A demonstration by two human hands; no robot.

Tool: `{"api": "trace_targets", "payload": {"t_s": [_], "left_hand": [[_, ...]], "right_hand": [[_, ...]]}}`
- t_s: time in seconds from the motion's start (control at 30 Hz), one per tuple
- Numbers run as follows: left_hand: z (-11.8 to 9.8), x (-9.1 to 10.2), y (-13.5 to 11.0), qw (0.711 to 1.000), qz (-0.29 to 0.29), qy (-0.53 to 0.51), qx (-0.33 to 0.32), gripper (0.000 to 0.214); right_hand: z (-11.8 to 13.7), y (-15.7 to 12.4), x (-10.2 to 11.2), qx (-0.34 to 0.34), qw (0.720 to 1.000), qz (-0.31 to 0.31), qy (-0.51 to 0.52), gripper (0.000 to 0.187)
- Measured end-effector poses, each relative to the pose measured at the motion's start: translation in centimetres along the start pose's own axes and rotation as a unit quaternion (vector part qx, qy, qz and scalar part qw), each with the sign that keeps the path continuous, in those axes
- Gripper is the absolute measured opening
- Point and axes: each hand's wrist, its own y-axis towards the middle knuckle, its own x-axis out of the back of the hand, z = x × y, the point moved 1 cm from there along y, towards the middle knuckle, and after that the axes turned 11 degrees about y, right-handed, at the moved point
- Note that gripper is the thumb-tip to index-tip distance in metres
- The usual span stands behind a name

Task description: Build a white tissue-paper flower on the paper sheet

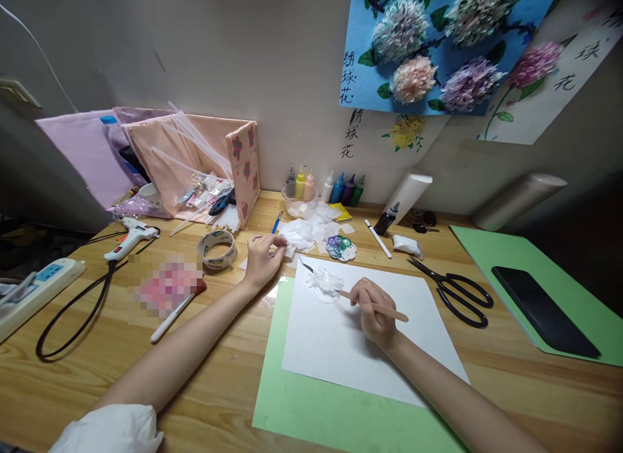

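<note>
My right hand (374,308) is closed round a wooden-handled paintbrush (353,296), whose tip lies past a crumpled white paper flower (324,281) on a white sheet (360,336). My left hand (263,255) reaches up to the pile of white paper squares (306,233). Its fingers pinch a small white piece (287,248). The white sheet lies on a green sheet (311,401).
Black scissors (452,287) lie right of the white sheet; a small paint palette (341,248) above it. Paint bottles (335,188) line the wall. A tape roll (217,248), glue gun (131,235) and power strip (34,287) sit at left, a phone (545,310) at right.
</note>
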Motion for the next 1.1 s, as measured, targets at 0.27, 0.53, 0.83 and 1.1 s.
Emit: {"api": "trace_targets", "payload": {"t_s": [0.27, 0.53, 0.83, 1.1], "left_hand": [[-0.9, 0.6, -0.4, 0.991, -0.100, -0.032, -0.085, 0.003], [-2.9, 0.8, -1.2, 0.987, -0.082, -0.100, -0.095, 0.003], [-4.0, 0.9, -2.2, 0.862, 0.336, -0.379, -0.006, 0.024], [-3.4, 0.0, -2.3, 0.871, 0.347, -0.348, -0.002, 0.023]], "right_hand": [[-0.1, -0.1, 0.1, 0.001, 1.000, 0.003, 0.002, 0.028], [-0.3, 0.2, 0.0, -0.025, 0.999, 0.038, -0.002, 0.027], [0.4, 0.6, -0.3, 0.065, 0.985, 0.161, -0.019, 0.018], [0.1, 0.8, -0.8, 0.053, 0.976, 0.201, -0.072, 0.011]]}}
